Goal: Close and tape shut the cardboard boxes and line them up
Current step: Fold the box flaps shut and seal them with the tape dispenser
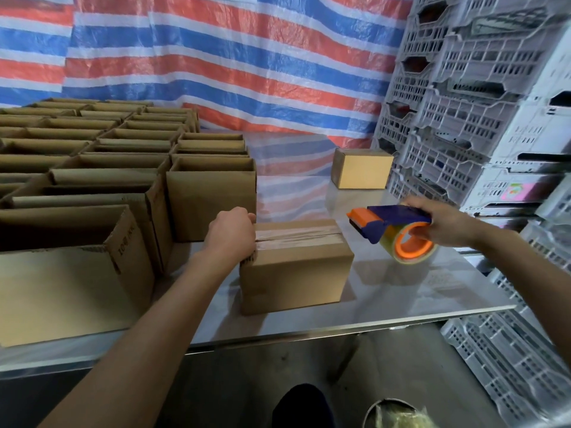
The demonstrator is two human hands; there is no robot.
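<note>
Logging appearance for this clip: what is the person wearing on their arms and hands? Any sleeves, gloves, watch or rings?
Nothing that shows. The left hand and right hand are ungloved, with no rings visible. The left forearm and right forearm are bare to the frame's edge: no sleeve, watch or bracelet in view.

A taped box near the front edge of the desk
Brown, clear tape along its top seam; another closed box far right; open boxes in rows along the left; blue-orange tape dispenser held above.
</note>
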